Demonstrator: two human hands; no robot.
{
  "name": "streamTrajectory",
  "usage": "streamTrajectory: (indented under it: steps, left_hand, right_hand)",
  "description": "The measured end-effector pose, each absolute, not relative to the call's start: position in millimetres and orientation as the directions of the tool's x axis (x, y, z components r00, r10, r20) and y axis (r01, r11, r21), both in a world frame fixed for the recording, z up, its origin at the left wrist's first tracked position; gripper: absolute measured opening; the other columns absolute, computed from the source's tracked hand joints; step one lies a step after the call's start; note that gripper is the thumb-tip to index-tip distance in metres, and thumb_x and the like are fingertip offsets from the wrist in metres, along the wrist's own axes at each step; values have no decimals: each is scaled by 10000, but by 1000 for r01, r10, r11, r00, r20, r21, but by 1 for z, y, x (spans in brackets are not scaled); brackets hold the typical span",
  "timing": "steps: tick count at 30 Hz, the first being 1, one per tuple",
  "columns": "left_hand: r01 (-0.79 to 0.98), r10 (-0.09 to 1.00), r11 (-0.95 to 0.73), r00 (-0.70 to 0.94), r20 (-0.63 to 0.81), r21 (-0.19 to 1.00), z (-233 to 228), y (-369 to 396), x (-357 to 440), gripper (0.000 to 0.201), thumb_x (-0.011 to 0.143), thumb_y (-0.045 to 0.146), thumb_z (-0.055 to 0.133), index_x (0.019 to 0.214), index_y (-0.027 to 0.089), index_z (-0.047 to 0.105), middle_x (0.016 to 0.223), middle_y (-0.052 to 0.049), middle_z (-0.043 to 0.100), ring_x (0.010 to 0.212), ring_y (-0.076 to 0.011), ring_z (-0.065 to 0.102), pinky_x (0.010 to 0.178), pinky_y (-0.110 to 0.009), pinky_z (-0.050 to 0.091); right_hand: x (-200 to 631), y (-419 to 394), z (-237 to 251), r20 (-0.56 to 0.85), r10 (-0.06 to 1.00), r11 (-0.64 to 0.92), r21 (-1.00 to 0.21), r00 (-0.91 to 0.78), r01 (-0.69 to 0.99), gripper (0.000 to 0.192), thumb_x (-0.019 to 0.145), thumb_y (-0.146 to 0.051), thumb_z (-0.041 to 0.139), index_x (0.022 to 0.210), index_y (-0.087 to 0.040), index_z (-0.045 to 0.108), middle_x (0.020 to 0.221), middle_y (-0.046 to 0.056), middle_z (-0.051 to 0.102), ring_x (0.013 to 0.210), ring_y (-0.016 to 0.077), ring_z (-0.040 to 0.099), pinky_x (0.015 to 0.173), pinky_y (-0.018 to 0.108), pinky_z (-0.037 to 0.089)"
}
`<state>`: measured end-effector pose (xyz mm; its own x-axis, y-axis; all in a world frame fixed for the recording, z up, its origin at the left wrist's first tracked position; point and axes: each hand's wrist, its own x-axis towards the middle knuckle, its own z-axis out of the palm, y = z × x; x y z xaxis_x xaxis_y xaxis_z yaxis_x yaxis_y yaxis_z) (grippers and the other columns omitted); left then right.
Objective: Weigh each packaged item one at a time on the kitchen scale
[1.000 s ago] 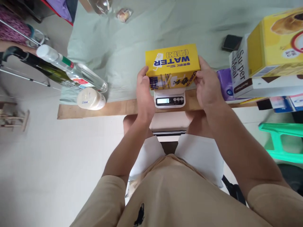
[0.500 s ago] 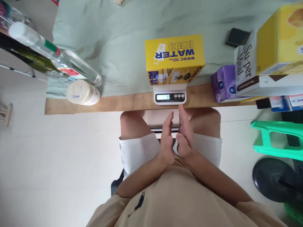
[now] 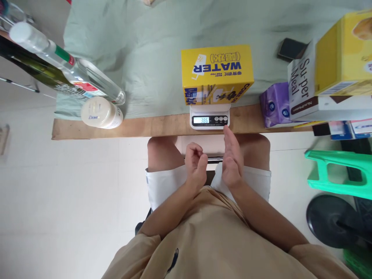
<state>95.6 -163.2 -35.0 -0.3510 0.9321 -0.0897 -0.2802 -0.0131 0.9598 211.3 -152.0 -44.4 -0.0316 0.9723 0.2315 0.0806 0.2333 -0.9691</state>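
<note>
A yellow carton [image 3: 216,73] printed "WATER" stands on a small white digital scale [image 3: 209,119] at the table's near edge. The scale's display reads 386. My left hand [image 3: 196,164] hovers over my lap below the scale, fingers curled into a loose fist, holding nothing. My right hand [image 3: 232,159] is beside it, flat with fingers extended toward the scale, fingertips just short of it and holding nothing.
A clear bottle [image 3: 72,73] lies on the green cloth [image 3: 151,42] at left, with a white Dove bottle [image 3: 100,113] beside it. A purple pack [image 3: 274,102], stacked boxes [image 3: 328,77] and a dark phone [image 3: 290,48] sit at right. A green stool [image 3: 340,174] stands on the floor.
Both hands let go of the yellow carton and drew back over my lap. The left hand's fingers have curled. The scale display went from 0 to 386.
</note>
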Motion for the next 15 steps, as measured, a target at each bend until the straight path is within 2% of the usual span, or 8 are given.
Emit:
streamTrajectory:
  steps: [4, 6, 9, 12, 14, 15]
  left_hand:
    - [-233, 945, 80, -290, -148, 969, -37, -159, 84, 649, 932, 715, 664, 640, 214, 371, 539, 77, 262, 471, -74, 241, 470, -260, 238]
    - [-189, 953, 96, -265, -145, 977, -37, -152, 76, 719, 918, 741, 663, 575, 210, 319, 500, 74, 231, 451, -66, 215, 461, -271, 186]
    - [-121, 948, 52, -307, -87, 991, -29, -129, 59, 712, 943, 754, 614, 556, 205, 378, 492, 47, 318, 457, -79, 278, 464, -282, 204]
    - [-47, 909, -27, -416, 5, 999, -12, -94, 42, 534, 1011, 665, 579, 713, 221, 564, 606, 24, 474, 547, -113, 428, 525, -270, 373]
    - [26, 885, -62, -461, 67, 998, 0, -69, 34, 290, 1000, 516, 677, 899, 246, 644, 850, -5, 631, 796, -135, 603, 741, -261, 528]
    - [56, 885, -58, -459, 77, 997, 5, -58, 32, 192, 982, 445, 709, 1004, 260, 661, 1026, -18, 679, 978, -148, 647, 878, -265, 554]
  right_hand:
    - [211, -148, -48, 247, 969, 247, -968, -4, 51, 625, 1010, -486, 436, 1633, -439, 421, 1768, -59, 377, 1685, 214, 331, 1438, 537, 258]
    - [214, -142, -46, 279, 960, 277, -959, 19, 52, 621, 1011, -464, 449, 1631, -440, 424, 1758, -58, 396, 1681, 207, 340, 1436, 527, 270]
    - [223, -122, -37, 338, 939, 334, -940, 66, 66, 619, 1010, -410, 488, 1624, -456, 424, 1743, -64, 420, 1678, 190, 347, 1441, 510, 262]
    - [233, -91, -25, 350, 930, 335, -933, 114, 127, 620, 1007, -403, 528, 1616, -453, 418, 1751, -49, 403, 1686, 194, 329, 1439, 520, 258]
    - [237, -66, -21, 326, 931, 300, -940, 164, 164, 635, 997, -418, 547, 1614, -440, 400, 1765, -32, 370, 1703, 199, 287, 1440, 531, 239]
    - [239, -55, -20, 297, 935, 264, -947, 191, 181, 653, 989, -425, 555, 1619, -423, 382, 1774, -17, 350, 1711, 206, 266, 1440, 543, 223]
